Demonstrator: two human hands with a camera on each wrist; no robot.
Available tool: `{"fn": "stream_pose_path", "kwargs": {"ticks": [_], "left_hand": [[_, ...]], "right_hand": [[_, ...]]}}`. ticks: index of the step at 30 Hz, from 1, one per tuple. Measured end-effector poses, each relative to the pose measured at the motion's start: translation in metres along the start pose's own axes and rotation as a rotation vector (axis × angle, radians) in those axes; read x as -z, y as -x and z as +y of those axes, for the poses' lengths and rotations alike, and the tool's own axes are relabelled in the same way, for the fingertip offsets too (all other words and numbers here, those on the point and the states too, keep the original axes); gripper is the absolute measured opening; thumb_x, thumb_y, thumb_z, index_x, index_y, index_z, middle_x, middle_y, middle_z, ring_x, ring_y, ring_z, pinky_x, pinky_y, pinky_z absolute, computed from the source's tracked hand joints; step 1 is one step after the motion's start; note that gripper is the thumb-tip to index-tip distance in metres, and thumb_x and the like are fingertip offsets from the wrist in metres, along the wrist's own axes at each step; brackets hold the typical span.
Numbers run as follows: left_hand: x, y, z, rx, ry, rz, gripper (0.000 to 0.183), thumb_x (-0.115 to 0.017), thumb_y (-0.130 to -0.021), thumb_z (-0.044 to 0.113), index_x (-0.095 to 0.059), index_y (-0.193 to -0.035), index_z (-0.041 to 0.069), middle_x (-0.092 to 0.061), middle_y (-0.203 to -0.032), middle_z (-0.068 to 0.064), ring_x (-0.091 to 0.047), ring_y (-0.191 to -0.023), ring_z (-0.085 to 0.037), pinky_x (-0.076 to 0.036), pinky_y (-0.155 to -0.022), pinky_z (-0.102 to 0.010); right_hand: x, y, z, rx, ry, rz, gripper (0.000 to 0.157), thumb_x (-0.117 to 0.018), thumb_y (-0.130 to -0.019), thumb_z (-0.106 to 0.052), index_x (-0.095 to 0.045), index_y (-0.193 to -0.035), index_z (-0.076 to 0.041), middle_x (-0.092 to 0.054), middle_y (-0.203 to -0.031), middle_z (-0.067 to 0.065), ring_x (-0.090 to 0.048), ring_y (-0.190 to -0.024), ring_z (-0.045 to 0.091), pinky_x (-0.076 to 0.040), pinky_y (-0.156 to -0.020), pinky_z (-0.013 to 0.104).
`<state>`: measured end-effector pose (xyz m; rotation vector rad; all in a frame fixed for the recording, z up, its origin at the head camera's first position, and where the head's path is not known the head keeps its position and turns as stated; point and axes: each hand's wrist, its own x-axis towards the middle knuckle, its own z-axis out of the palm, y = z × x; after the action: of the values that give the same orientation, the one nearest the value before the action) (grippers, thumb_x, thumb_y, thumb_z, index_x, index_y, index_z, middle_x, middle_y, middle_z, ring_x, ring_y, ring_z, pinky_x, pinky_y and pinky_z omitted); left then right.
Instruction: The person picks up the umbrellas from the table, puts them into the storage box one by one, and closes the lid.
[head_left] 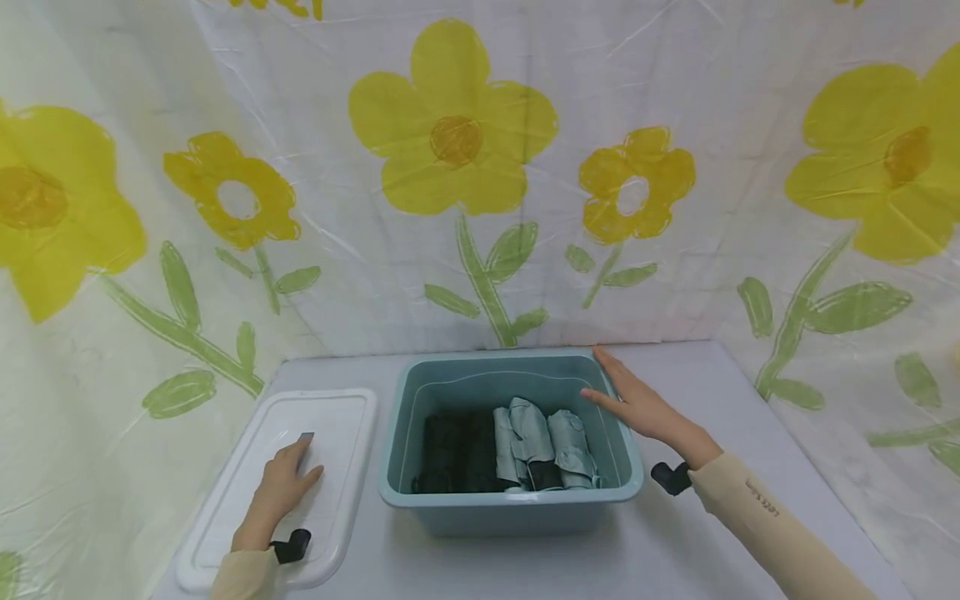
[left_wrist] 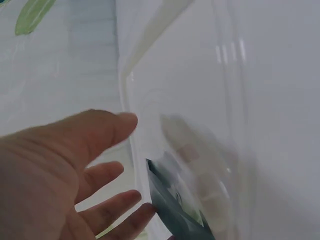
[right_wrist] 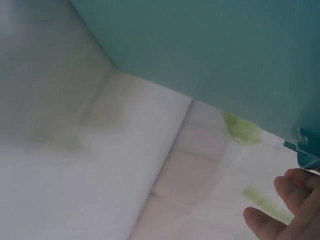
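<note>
A teal plastic storage bin (head_left: 517, 500) stands in the middle of the table, tilted nowhere. Inside are dark rolled cloths (head_left: 457, 450) on the left and several pale grey-blue rolled cloths (head_left: 532, 429) on the right. My right hand (head_left: 645, 404) rests at the bin's right rear rim, fingers extended and thumb reaching over the inner side. In the right wrist view, its fingers (right_wrist: 295, 195) are just below the rim's underside. My left hand (head_left: 281, 483) is over the white lid (head_left: 337, 500), fingers extended at a small grey-teal piece (left_wrist: 175, 205) and thumb held apart.
The lid lies left of the bin on a pale table (head_left: 697, 517). Behind the table hangs a white curtain (head_left: 337, 292) printed with yellow flowers. Each wrist carries a small black camera, such as the right one (head_left: 670, 477).
</note>
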<state>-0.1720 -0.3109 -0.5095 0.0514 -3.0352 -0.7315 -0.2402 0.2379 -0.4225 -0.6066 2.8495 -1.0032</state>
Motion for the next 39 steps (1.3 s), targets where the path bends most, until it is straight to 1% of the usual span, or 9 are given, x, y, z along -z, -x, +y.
{"fn": "stream_pose_path", "kwargs": {"ticks": [4,9,12,17,21,24,29,32,39], "left_hand": [[-0.001,0.000,-0.004,0.044,-0.021,0.024,0.058,-0.057,-0.087,0.017,-0.035,-0.133,-0.011,-0.033,-0.130,-0.040,-0.032,-0.113,-0.061,-0.033,-0.090,-0.065],[-0.001,0.000,-0.008,0.060,-0.021,0.037,0.057,-0.057,-0.085,0.013,-0.036,-0.132,-0.013,-0.035,-0.126,-0.041,-0.037,-0.109,-0.060,-0.035,-0.088,-0.064],[-0.001,-0.002,-0.012,0.062,-0.042,0.056,0.055,-0.058,-0.084,0.011,-0.038,-0.129,-0.016,-0.039,-0.120,-0.042,-0.041,-0.106,-0.058,-0.037,-0.087,-0.062],[0.002,-0.009,-0.019,0.081,-0.065,0.085,0.052,-0.060,-0.081,0.008,-0.043,-0.123,-0.019,-0.047,-0.107,-0.040,-0.054,-0.089,-0.050,-0.045,-0.078,-0.055],[0.004,-0.011,-0.020,0.110,-0.054,0.064,0.052,-0.058,-0.079,0.008,-0.044,-0.120,-0.021,-0.049,-0.099,-0.037,-0.057,-0.079,-0.040,-0.048,-0.072,-0.050],[0.005,-0.012,-0.018,0.122,-0.049,0.051,0.052,-0.058,-0.078,0.008,-0.044,-0.118,-0.022,-0.049,-0.096,-0.036,-0.057,-0.077,-0.038,-0.048,-0.071,-0.050],[0.007,-0.009,-0.019,0.120,-0.049,0.049,0.051,-0.059,-0.078,0.008,-0.045,-0.118,-0.022,-0.049,-0.097,-0.037,-0.057,-0.078,-0.039,-0.048,-0.070,-0.050],[0.012,-0.007,-0.021,0.110,-0.046,0.041,0.051,-0.059,-0.078,0.008,-0.046,-0.118,-0.021,-0.050,-0.098,-0.037,-0.057,-0.079,-0.039,-0.048,-0.070,-0.049],[0.029,-0.004,-0.017,0.037,-0.030,0.039,0.049,-0.057,-0.077,0.008,-0.048,-0.115,-0.022,-0.053,-0.095,-0.035,-0.057,-0.081,-0.039,-0.048,-0.070,-0.050]], "right_hand": [[-0.001,0.002,-0.001,-0.022,-0.041,-0.023,0.082,-0.044,-0.092,-0.055,0.002,-0.150,-0.021,-0.001,-0.156,0.009,-0.005,-0.142,0.035,-0.012,-0.106,0.062],[-0.001,0.004,0.000,-0.033,-0.054,-0.032,0.082,-0.043,-0.092,-0.055,0.001,-0.150,-0.018,0.000,-0.156,0.009,-0.004,-0.142,0.035,-0.012,-0.106,0.063],[-0.002,0.005,0.000,-0.035,-0.063,-0.033,0.081,-0.043,-0.093,-0.054,0.002,-0.150,-0.018,-0.001,-0.156,0.009,-0.005,-0.142,0.036,-0.012,-0.106,0.063],[-0.001,0.006,-0.003,-0.038,-0.055,-0.022,0.078,-0.042,-0.093,-0.053,0.002,-0.150,-0.022,-0.002,-0.156,0.008,-0.006,-0.142,0.035,-0.012,-0.106,0.062],[0.000,0.006,-0.004,-0.034,-0.042,-0.018,0.077,-0.041,-0.094,-0.053,0.001,-0.150,-0.022,-0.002,-0.156,0.008,-0.006,-0.142,0.034,-0.012,-0.107,0.061],[0.000,0.006,-0.003,-0.031,-0.056,-0.025,0.075,-0.039,-0.094,-0.052,0.001,-0.150,-0.021,-0.001,-0.156,0.008,-0.005,-0.142,0.034,-0.012,-0.107,0.061],[-0.002,0.006,-0.002,-0.024,-0.087,-0.034,0.074,-0.038,-0.096,-0.050,0.000,-0.150,-0.020,-0.001,-0.156,0.009,-0.004,-0.142,0.036,-0.011,-0.107,0.062],[-0.002,0.006,-0.002,-0.021,-0.092,-0.040,0.073,-0.038,-0.096,-0.049,0.000,-0.150,-0.019,-0.001,-0.156,0.009,-0.004,-0.142,0.035,-0.011,-0.107,0.061],[0.000,0.003,-0.003,-0.009,-0.088,-0.045,0.074,-0.037,-0.097,-0.047,-0.001,-0.150,-0.011,-0.002,-0.155,0.015,-0.005,-0.141,0.038,-0.012,-0.107,0.060]]}}
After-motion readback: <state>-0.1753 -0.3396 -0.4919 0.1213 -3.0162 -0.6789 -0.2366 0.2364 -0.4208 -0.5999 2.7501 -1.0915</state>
